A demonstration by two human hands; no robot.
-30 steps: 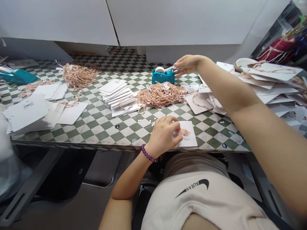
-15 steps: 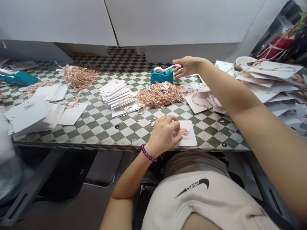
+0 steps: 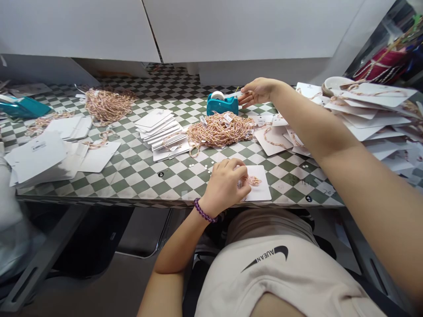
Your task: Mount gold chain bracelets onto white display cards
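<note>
Lying on checkered tabletop [image 3: 132, 181]: white card [image 3: 263, 191]

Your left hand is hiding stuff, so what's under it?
Partly under the left hand lies a white card with pink beads on it. What the hand covers can't be seen.
</note>
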